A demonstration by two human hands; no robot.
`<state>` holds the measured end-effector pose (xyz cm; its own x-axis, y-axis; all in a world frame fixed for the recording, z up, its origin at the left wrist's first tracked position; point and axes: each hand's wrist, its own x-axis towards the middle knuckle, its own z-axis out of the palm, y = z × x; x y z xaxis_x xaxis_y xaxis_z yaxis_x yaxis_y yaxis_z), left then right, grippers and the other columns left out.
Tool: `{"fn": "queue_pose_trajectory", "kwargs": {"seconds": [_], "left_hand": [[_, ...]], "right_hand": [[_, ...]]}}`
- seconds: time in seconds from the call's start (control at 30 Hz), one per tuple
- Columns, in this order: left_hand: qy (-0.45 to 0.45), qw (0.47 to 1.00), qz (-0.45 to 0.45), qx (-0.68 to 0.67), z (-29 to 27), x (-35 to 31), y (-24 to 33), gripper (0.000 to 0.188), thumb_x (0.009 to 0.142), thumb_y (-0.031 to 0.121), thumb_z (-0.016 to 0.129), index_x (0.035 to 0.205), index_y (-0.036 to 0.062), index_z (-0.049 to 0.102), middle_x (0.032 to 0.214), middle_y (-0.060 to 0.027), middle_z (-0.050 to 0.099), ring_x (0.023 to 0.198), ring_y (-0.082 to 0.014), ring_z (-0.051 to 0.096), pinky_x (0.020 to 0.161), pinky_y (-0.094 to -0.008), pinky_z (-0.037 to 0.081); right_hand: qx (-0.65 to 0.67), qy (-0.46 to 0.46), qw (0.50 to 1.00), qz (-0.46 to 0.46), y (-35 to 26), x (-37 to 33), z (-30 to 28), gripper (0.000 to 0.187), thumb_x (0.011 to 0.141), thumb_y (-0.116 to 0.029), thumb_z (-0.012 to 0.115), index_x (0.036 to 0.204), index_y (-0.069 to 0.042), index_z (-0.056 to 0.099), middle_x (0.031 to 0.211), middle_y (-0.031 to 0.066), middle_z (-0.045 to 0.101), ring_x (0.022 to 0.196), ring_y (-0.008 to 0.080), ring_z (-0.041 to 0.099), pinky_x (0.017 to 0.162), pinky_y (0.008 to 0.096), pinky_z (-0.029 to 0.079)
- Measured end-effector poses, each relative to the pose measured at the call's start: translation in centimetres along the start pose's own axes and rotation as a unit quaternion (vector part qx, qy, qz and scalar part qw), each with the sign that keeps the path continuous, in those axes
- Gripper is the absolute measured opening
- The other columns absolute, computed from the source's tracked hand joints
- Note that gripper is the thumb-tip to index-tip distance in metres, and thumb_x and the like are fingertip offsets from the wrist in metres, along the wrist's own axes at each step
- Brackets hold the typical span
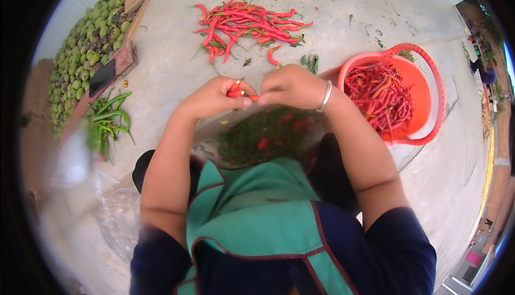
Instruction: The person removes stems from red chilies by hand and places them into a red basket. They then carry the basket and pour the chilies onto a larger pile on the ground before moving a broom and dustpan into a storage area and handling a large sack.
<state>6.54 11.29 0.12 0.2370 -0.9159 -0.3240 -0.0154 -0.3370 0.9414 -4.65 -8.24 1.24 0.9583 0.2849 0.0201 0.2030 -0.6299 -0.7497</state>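
Note:
In front of me my two hands meet over a dark heap of green stems with red bits (263,136). My left hand (217,97) is closed round red chillies (234,89), whose pale cut ends stick up between the fingers. A small red piece shows between the two hands. My right hand (292,88), with a silver bangle at the wrist, is pinched against that piece; its fingertips are mostly hidden. Just beyond my hands a single curved red chilli (273,55) lies on the concrete, near a larger pile of long red chillies (241,24).
To the right stands a red-orange basket (441,96) holding many red chillies (378,96). Green chillies (110,117) lie at the left beside a black phone-like slab (102,78). Behind a low brick-and-wood edge (126,56) is a heap of green round fruit (88,42).

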Motion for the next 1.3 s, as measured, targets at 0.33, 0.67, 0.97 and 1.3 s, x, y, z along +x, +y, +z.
{"fn": "queue_pose_trajectory", "kwargs": {"seconds": [0.33,0.67,0.97,1.3], "left_hand": [[-0.154,0.96,0.07,-0.224,-0.4,-1.4,-0.6,0.015,0.084,0.014,0.06,0.095,0.0036,0.062,0.079,-0.0043,0.062,0.056,-0.004,0.042,0.05,-0.0183,0.035],[0.15,0.945,0.136,-0.257,-1.1,-0.5,-0.8,0.018,0.088,0.021,0.058,0.1,0.0075,0.052,0.087,-0.0043,0.059,0.059,-0.0062,0.047,0.055,-0.0205,0.04],[0.182,0.921,0.138,-0.317,1.6,1.0,-0.5,0.013,0.089,0.015,0.056,0.097,0.0063,0.051,0.086,-0.0043,0.058,0.058,-0.0084,0.045,0.055,-0.0219,0.039],[0.293,0.893,0.054,-0.337,-1.9,-0.3,0.3,0.014,0.088,0.019,0.056,0.089,0.0074,0.049,0.071,-0.001,0.052,0.055,-0.0086,0.041,0.051,-0.0225,0.035]], "right_hand": [[0.495,-0.081,0.864,0.049,-2.0,-0.4,1.0,0.021,0.086,-0.023,0.061,0.079,-0.003,0.062,0.068,0.0009,0.058,0.066,0.008,0.055,0.061,0.0221,0.045],[0.042,0.157,0.986,0.025,0.1,-0.4,0.6,0.022,0.086,-0.024,0.06,0.093,-0.005,0.066,0.079,0.0073,0.061,0.072,0.0167,0.057,0.067,0.0285,0.046],[0.197,0.158,0.967,0.043,-1.2,1.1,3.4,0.021,0.085,-0.025,0.059,0.086,-0.005,0.065,0.073,0.0083,0.063,0.068,0.0206,0.059,0.066,0.0307,0.045],[-0.191,-0.024,0.966,0.173,2.9,1.9,1.6,0.027,0.074,-0.025,0.066,0.095,-0.008,0.063,0.099,0.0124,0.058,0.093,0.0279,0.057,0.08,0.0376,0.048]]}}
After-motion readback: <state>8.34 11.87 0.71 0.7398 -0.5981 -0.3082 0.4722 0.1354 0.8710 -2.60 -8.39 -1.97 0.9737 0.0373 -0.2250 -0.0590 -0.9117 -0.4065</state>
